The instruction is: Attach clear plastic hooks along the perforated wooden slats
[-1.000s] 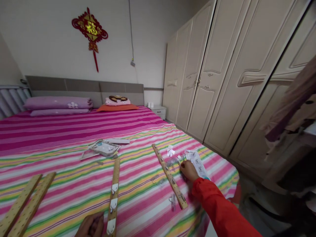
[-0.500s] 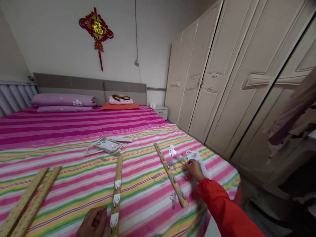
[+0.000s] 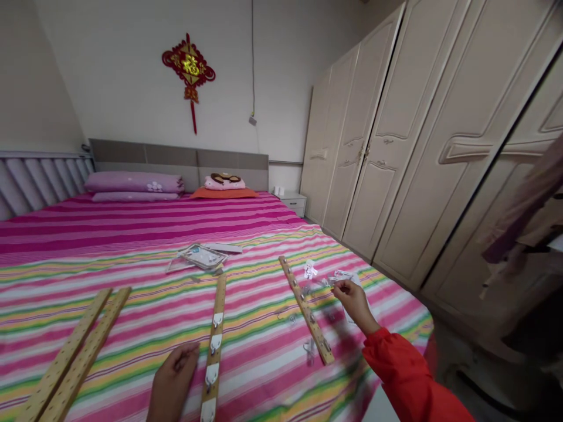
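My right hand (image 3: 354, 302), in a red sleeve, is lifted just above the striped bedspread (image 3: 132, 246) with its fingers pinched on a small clear hook. Loose clear hooks and plastic bags (image 3: 323, 278) lie just beyond it. A wooden pegboard strip (image 3: 305, 309) with hooks on it lies to its left. My left hand (image 3: 173, 378) rests by the near end of another wooden strip (image 3: 214, 346) that carries three white hooks, fingers curled loosely beside it.
Two more wooden strips (image 3: 73, 354) lie at the near left. An opened package (image 3: 202, 257) sits mid-bed. Pillows (image 3: 134, 184) lie at the headboard. Cream wardrobe doors (image 3: 396, 146) line the right wall, beside a small nightstand (image 3: 294, 202).
My right hand has lifted off the plastic bags with a small clear piece pinched in it. My left hand has come further up beside the strip. The view has tilted up and to the right.
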`<state>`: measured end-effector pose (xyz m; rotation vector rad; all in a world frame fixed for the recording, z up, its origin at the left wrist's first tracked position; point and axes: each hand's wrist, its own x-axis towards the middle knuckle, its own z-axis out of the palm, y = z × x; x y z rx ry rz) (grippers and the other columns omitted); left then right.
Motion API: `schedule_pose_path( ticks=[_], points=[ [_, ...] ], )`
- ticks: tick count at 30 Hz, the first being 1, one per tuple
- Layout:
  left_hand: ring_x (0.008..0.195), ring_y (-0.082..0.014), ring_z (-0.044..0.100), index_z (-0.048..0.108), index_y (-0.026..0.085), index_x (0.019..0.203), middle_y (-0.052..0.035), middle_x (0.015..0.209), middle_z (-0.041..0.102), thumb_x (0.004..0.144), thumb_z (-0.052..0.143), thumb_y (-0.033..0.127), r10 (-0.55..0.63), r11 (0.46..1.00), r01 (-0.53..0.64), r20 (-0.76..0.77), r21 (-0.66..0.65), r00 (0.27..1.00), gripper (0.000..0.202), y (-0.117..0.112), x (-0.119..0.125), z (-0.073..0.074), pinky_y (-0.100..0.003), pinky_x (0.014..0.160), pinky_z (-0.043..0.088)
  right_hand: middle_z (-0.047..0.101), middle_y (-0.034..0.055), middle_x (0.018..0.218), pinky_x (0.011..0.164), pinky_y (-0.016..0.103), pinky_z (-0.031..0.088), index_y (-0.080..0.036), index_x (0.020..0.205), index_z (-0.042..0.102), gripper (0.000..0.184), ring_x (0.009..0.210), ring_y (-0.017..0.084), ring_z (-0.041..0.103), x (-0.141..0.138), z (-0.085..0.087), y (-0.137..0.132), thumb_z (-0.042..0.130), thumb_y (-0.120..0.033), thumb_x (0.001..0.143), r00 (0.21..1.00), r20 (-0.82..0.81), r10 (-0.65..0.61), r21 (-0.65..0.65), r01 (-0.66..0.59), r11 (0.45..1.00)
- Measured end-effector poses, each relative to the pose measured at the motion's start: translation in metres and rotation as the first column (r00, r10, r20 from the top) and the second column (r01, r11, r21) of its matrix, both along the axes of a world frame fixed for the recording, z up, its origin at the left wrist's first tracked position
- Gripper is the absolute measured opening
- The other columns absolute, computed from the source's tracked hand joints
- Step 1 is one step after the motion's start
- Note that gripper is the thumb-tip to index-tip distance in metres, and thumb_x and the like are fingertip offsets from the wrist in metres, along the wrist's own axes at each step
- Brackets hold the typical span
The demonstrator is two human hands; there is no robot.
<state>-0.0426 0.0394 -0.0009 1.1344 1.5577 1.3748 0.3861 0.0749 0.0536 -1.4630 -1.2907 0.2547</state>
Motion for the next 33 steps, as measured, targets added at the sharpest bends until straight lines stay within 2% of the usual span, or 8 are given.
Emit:
schedule_pose_path(
  ticks=[4,6,9,11,15,20,25,33],
  points=[
    [0.062,-0.0171,0.062,0.067,0.018,0.08,-0.0006,0.066,0.068,0.055,0.073,0.049,-0.175,0.984,0.177,0.135,-0.003,0.975,0.04,-0.006,0.04,0.037,-0.024,0.055,0.047,0.06,0.0033,0.067,0.059,0.028,0.048,-0.02,0.062,0.054,0.017,0.064,0.017,0.058,-0.024,0.016,-0.017,0.059,-0.034,0.069,0.992,-0.013,0.122,0.047,-0.121,0.992],
    [0.064,-0.0155,0.062,0.068,0.017,0.081,-0.001,0.068,0.067,0.058,0.074,0.045,-0.307,0.944,0.325,0.216,-0.052,0.927,0.037,-0.011,0.066,0.056,-0.023,0.058,0.048,0.061,0.0047,0.074,0.06,0.027,0.049,-0.02,0.063,0.054,0.013,0.069,0.018,0.059,-0.042,0.021,-0.028,0.058,-0.03,0.072,0.977,0.011,0.215,0.087,-0.215,0.973],
    [0.065,-0.0147,0.063,0.067,0.016,0.076,-0.0014,0.067,0.066,0.053,0.078,0.042,-0.402,0.87,0.472,0.348,-0.144,0.847,0.037,-0.014,0.104,0.078,-0.023,0.059,0.048,0.061,0.0056,0.08,0.061,0.026,0.05,-0.02,0.066,0.055,0.01,0.074,0.018,0.06,-0.072,0.019,-0.046,0.056,-0.024,0.076,0.945,0.059,0.321,0.123,-0.326,0.937],
    [0.069,-0.0148,0.065,0.067,0.015,0.076,-0.0023,0.071,0.067,0.052,0.078,0.043,-0.427,0.849,0.51,0.388,-0.138,0.817,0.038,-0.013,0.124,0.085,-0.023,0.063,0.049,0.06,0.0055,0.08,0.062,0.025,0.05,-0.021,0.068,0.055,0.009,0.075,0.018,0.061,-0.09,0.014,-0.056,0.054,-0.02,0.077,0.931,0.089,0.354,0.131,-0.363,0.922],
    [0.07,-0.0151,0.065,0.066,0.014,0.078,-0.0038,0.074,0.069,0.056,0.074,0.044,-0.456,0.834,0.538,0.394,-0.125,0.798,0.037,-0.008,0.147,0.081,-0.023,0.061,0.048,0.06,0.0045,0.08,0.067,0.027,0.049,-0.021,0.071,0.054,0.012,0.077,0.018,0.06,-0.112,0.002,-0.071,0.051,-0.011,0.077,0.896,0.197,0.399,0.146,-0.429,0.891],
    [0.06,-0.014,0.061,0.064,0.014,0.069,-0.0027,0.067,0.067,0.059,0.066,0.037,-0.443,0.874,0.473,0.218,-0.108,0.869,0.025,-0.002,0.152,0.068,-0.022,0.051,0.045,0.06,0.0046,0.081,0.07,0.028,0.048,-0.022,0.076,0.051,0.018,0.079,0.018,0.06,-0.121,-0.007,-0.08,0.047,-0.005,0.075,0.862,0.283,0.421,0.124,-0.468,0.875],
    [0.043,-0.0104,0.051,0.06,0.016,0.057,0.0025,0.046,0.057,0.057,0.063,0.029,-0.45,0.884,0.46,0.116,-0.079,0.885,0.014,0.002,0.154,0.064,-0.021,0.044,0.037,0.061,0.0051,0.084,0.071,0.028,0.047,-0.022,0.077,0.052,0.018,0.081,0.018,0.06,-0.119,-0.011,-0.082,0.047,-0.005,0.076,0.852,0.283,0.44,0.118,-0.486,0.866],
    [0.045,-0.0105,0.05,0.055,0.018,0.05,0.0033,0.044,0.054,0.057,0.056,0.022,-0.468,0.882,0.469,0.03,-0.051,0.883,0.008,0.006,0.157,0.056,-0.022,0.047,0.036,0.063,0.0048,0.084,0.074,0.028,0.047,-0.022,0.074,0.054,0.017,0.081,0.018,0.061,-0.115,-0.009,-0.09,0.05,-0.006,0.075,0.866,0.184,0.464,0.105,-0.487,0.867]
  ],
)
